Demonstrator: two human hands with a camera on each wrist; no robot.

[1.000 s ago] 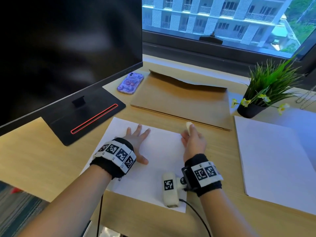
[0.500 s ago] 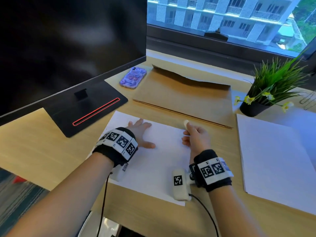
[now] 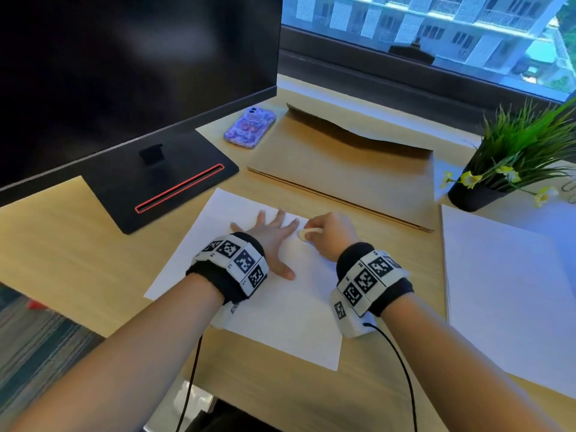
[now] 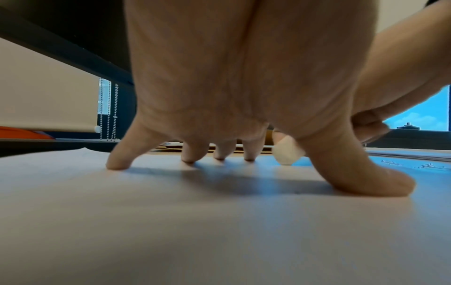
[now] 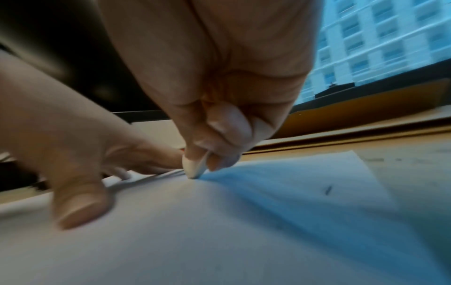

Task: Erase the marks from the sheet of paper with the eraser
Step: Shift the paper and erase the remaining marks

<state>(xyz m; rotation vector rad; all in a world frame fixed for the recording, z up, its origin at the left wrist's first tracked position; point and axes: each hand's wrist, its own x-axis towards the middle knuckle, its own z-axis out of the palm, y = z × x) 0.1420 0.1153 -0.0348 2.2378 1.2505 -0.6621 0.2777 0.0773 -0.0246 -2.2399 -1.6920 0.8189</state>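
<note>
Rubbing step: your right hand (image 3: 333, 235) pinches the eraser (image 3: 304, 234), tip on the sheet (image 3: 280, 322). Left hand (image 3: 271, 235) pressed flat, fingers spread, at 9 o'clock. Next: reach the mark (image 5: 328, 190) at 3 o'clock.

a light wooden desk (image 3: 78, 244) is positioned against a wide window (image 3: 436, 32), through which a pale multi-storey building is seen in daylight. a dark sill runs beneath the glass. striped carpet (image 3: 34, 344) is visible at the lower left.
</note>
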